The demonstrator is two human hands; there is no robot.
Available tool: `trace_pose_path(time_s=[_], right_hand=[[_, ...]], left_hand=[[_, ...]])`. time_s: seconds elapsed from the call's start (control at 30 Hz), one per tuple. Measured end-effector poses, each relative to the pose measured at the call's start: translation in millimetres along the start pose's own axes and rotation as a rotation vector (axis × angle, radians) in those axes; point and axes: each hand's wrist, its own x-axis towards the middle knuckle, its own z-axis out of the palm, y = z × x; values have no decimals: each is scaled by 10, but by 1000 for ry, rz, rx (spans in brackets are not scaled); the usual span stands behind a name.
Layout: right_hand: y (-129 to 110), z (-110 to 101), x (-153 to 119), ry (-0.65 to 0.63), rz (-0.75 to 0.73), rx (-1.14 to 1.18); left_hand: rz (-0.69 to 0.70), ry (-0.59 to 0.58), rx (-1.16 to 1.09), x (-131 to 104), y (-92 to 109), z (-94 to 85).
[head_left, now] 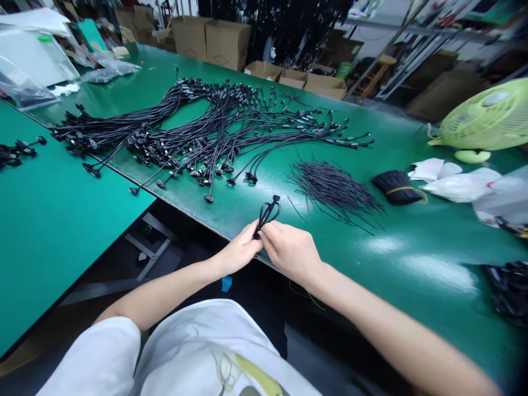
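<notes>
A black cable folded into loops [269,212] stands up between my two hands at the table's front edge, its connector end on top. My left hand [243,247] is closed around the lower part of the bundle. Pressed against the same spot from the right, my right hand [289,248] pinches at the cable; its fingertips partly hide what they hold. Just beyond lies a heap of thin black ties [334,190], with one loose tie [297,210] beside it. A large pile of black cables with connectors [206,132] spreads over the green table [231,214].
A tied black bundle [396,187], white plastic bags [462,184] and a yellow-green fan [487,118] are on the right. More black cables [509,289] lie at the right edge. Cardboard boxes [226,43] stand behind the table. A second green surface [61,220] is at left.
</notes>
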Motion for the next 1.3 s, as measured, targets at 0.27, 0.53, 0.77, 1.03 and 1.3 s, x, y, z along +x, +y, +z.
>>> trace_pose_path(time_s=[0.27,0.53,0.77,1.03,1.3], right_hand=[[96,258,-152,78,530,807],[-136,122,-236,121,-9,172],[-7,162,-259,192,176,-2],[-80,246,-222,240,535,939],[140,239,-377,-265,647,1383]], left_hand=[[217,-76,313,-158,60,-230],[-5,-59,-47,-58,65,-287],[16,-19,150,-266,107,-142],[131,34,45,-141,-117,99],[-39,94,-382,-93,-33,192]])
